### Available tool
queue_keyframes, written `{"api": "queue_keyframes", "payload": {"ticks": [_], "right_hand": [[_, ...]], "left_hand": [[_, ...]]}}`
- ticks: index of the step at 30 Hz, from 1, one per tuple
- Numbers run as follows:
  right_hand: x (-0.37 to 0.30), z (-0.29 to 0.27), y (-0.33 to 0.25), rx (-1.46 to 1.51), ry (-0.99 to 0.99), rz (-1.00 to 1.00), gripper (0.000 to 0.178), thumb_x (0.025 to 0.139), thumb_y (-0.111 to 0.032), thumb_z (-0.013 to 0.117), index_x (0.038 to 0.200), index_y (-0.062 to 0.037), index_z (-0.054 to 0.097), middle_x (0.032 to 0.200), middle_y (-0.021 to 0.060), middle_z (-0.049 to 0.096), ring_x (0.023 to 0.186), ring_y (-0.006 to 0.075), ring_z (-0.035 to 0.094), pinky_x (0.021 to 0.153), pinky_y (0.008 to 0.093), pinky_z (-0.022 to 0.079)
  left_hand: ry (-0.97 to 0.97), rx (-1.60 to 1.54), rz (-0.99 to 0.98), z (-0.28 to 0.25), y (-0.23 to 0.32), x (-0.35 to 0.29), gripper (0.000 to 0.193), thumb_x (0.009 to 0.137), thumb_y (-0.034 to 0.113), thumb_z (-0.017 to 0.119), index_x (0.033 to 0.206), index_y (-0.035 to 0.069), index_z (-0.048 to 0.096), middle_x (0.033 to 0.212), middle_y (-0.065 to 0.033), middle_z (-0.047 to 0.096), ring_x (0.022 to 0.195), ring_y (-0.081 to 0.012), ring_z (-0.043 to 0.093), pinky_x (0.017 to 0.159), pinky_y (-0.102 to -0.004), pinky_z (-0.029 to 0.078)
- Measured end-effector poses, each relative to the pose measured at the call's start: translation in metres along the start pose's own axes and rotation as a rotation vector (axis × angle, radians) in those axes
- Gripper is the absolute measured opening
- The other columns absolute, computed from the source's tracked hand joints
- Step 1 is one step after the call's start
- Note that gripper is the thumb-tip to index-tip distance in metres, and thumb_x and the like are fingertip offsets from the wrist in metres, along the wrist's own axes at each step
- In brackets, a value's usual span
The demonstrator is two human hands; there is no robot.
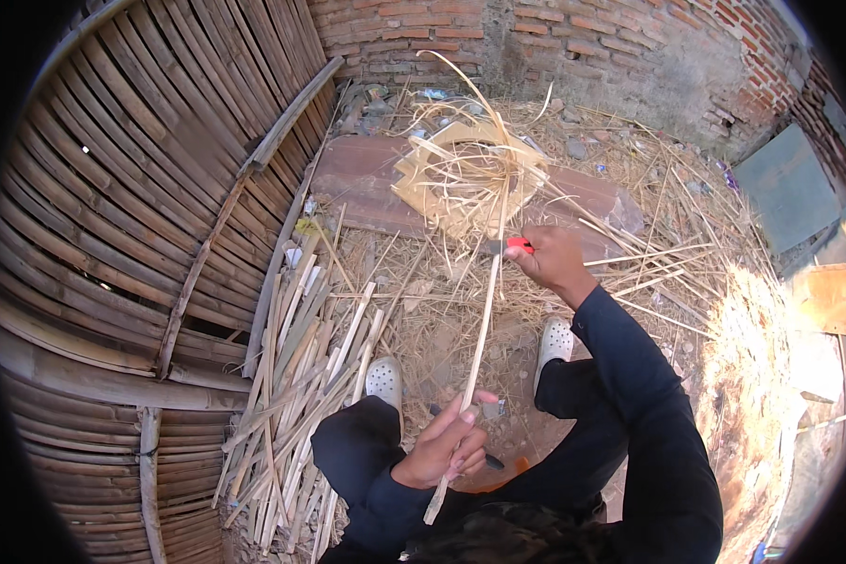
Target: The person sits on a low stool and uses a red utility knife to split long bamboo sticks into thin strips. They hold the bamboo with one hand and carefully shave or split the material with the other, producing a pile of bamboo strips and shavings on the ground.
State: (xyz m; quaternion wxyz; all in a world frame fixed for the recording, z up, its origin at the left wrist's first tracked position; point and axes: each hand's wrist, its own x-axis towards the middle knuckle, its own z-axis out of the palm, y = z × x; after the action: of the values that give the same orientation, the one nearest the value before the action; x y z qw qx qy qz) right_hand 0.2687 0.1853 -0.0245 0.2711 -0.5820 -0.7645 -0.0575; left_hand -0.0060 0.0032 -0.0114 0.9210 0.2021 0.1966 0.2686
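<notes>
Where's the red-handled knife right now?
In the head view, the red-handled knife is just right of centre, in the person's right hand, its blade at the pale bamboo strip.

Bamboo wall [113, 216] along floor's left edge: weathered slats, poles across, some gaps. Brick wall [404, 33] along far edge, reddish, patchy grey plaster; meets bamboo wall at far left corner. Dirt floor [522, 444], strewn with straw-like scraps [667, 183], rubble near far edge. Grey-green panel [790, 188] at far right corner. Daylight; sun patch [752, 376] at right, blown out, rest shaded.
</notes>
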Motion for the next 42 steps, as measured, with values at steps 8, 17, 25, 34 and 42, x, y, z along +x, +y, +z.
{"api": "queue_keyframes", "payload": {"ticks": [8,17,25,34,42], "right_hand": [[0.011,0.029,0.080,0.095,0.156,0.335,0.076,0.089,-0.072,0.030,0.072,-0.0071,0.067,0.049,0.0156,0.053,0.043,0.0295,0.052,0.043,0.0402,0.041],[0.003,0.017,0.024,1.669,-0.478,1.025,0.075,0.082,-0.082,0.020,0.060,-0.0123,0.034,0.044,-0.0035,0.024,0.033,0.0080,0.021,0.031,0.0237,0.019],[-0.052,0.002,-0.057,0.440,-0.334,-0.166,0.060,0.087,-0.062,0.049,0.065,-0.0076,0.059,0.051,0.0101,0.053,0.046,0.0296,0.054,0.046,0.0408,0.041],[-0.031,0.006,-0.039,0.250,-0.224,-0.029,0.056,0.084,-0.058,0.055,0.062,-0.0072,0.059,0.054,0.0135,0.055,0.052,0.0348,0.057,0.047,0.0447,0.043],[-0.039,0.004,-0.063,0.198,-0.165,-0.338,0.056,0.081,-0.064,0.056,0.063,-0.0116,0.060,0.052,0.0082,0.056,0.048,0.0284,0.059,0.044,0.0400,0.044]], "left_hand": [[0.010,0.251,-0.050,0.004,-0.010,0.016,0.029,0.104,0.019,0.030,0.131,0.008,0.033,0.055,0.0018,0.035,0.039,-0.0068,0.031,0.043,-0.0205,0.031],[0.204,0.544,0.046,0.002,-0.006,0.015,0.030,0.102,0.021,0.039,0.128,0.006,0.038,0.052,0.0012,0.037,0.038,-0.0069,0.032,0.040,-0.0204,0.030],[0.255,0.349,0.235,-0.002,0.003,0.011,0.029,0.102,0.015,0.036,0.130,0.006,0.036,0.054,0.0007,0.036,0.038,-0.0076,0.031,0.044,-0.0222,0.033],[0.117,0.205,0.085,-0.001,0.004,0.000,0.028,0.102,0.017,0.037,0.128,0.008,0.035,0.049,0.0023,0.032,0.035,-0.0082,0.028,0.044,-0.0238,0.031],[0.070,0.087,0.095,-0.007,0.006,-0.011,0.027,0.102,0.014,0.034,0.129,0.011,0.034,0.052,0.0024,0.032,0.038,-0.0079,0.030,0.047,-0.0234,0.031]]}}
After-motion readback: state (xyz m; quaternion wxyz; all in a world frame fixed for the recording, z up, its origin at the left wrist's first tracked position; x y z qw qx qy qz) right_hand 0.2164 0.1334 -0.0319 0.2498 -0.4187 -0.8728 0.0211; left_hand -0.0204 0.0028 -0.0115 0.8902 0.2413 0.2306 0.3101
